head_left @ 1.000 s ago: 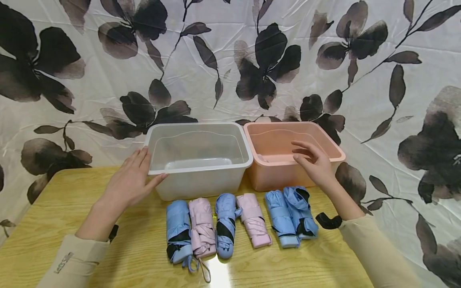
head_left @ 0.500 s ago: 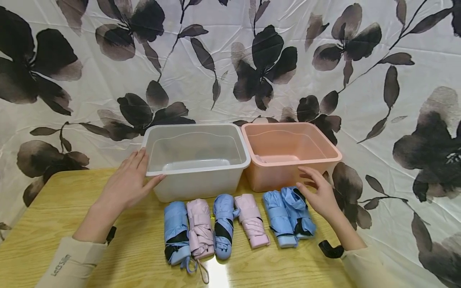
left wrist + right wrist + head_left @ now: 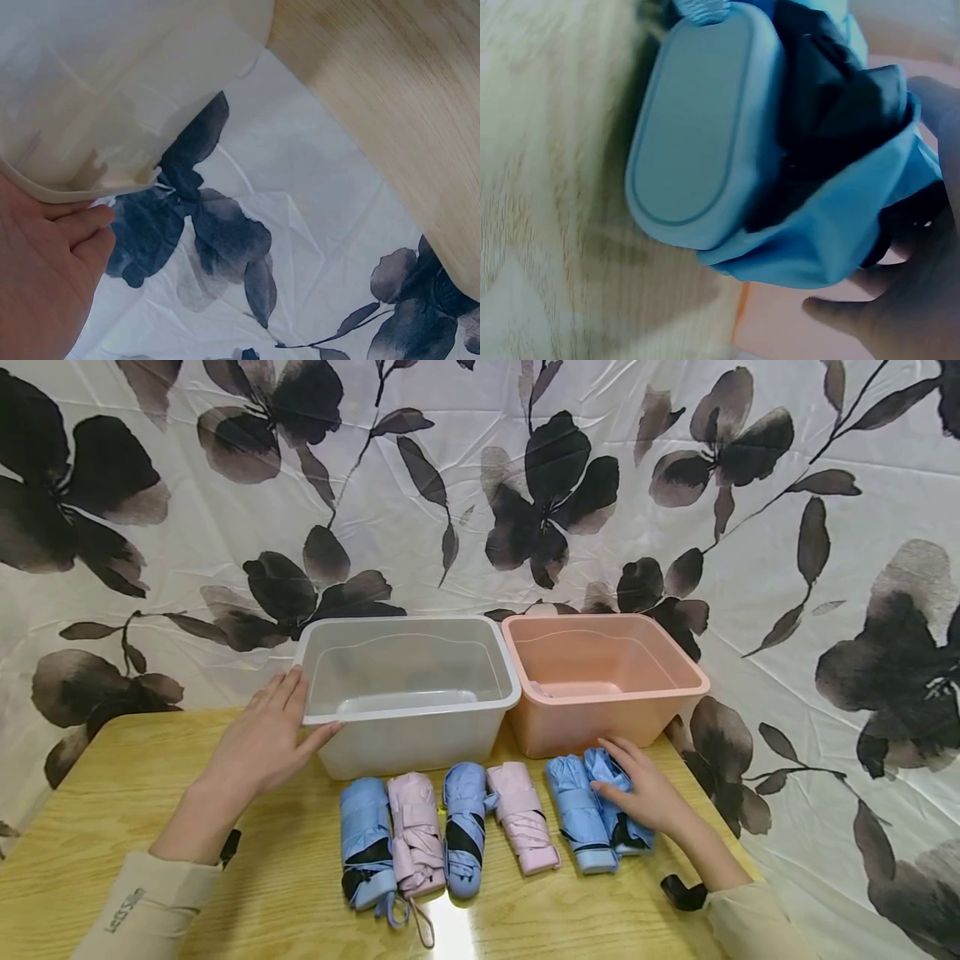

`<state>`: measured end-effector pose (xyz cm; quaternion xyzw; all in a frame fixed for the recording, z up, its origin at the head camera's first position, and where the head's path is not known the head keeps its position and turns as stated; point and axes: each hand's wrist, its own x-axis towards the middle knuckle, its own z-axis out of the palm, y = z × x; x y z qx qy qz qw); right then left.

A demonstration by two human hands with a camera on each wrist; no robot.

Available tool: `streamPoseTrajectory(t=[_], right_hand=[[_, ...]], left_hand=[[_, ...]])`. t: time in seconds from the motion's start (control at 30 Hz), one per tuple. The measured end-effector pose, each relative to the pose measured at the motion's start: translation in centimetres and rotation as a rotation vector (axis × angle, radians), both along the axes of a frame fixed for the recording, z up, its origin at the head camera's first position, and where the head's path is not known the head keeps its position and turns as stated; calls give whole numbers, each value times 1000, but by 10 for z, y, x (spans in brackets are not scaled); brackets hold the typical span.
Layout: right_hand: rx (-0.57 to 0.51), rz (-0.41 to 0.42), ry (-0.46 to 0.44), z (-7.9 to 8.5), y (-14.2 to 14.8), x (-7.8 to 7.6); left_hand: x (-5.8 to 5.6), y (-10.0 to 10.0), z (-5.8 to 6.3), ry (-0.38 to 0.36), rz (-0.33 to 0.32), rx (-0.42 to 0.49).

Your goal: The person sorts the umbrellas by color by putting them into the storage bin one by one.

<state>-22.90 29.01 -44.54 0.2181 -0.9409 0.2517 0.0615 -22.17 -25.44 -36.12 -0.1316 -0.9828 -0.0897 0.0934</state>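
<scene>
My left hand [image 3: 258, 735] rests along the left rim of the pale grey bin [image 3: 420, 743], fingers fairly straight and thumb over the front edge. The left wrist view shows its fingertips [image 3: 97, 221] just outside that rim. Over the rightmost blue folding umbrella [image 3: 633, 835] lies my right hand [image 3: 648, 789], its thumb and fingers spread about the upper part. In the right wrist view the umbrella's flat handle end [image 3: 694, 127] faces the camera, and one fingertip [image 3: 825, 309] stands apart from the loose fabric. A second blue umbrella [image 3: 581, 810] lies directly left of it.
A pink bin [image 3: 592, 727] stands right of the grey one. Two pink umbrellas [image 3: 525, 818] and more blue umbrellas [image 3: 465, 835] lie in a row before the bins on the wooden table [image 3: 285, 902]. A floral cloth [image 3: 450, 510] hangs behind.
My right hand has come down from over the pink bin to the rightmost blue umbrella. My left hand stays at the grey bin's rim. The head view has shifted slightly.
</scene>
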Motion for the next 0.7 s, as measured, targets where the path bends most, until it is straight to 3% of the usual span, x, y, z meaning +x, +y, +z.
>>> streamPoseTrajectory(t=[0.3, 0.5, 0.7], right_hand=[[120, -5, -105, -1, -3, -2], [132, 39, -166, -4, 2, -4], [133, 68, -170, -2, 4, -8]], left_hand=[[-1, 0, 1, -15, 2, 1], [-1, 1, 0, -22, 1, -2], [0, 0, 1, -12, 3, 4]])
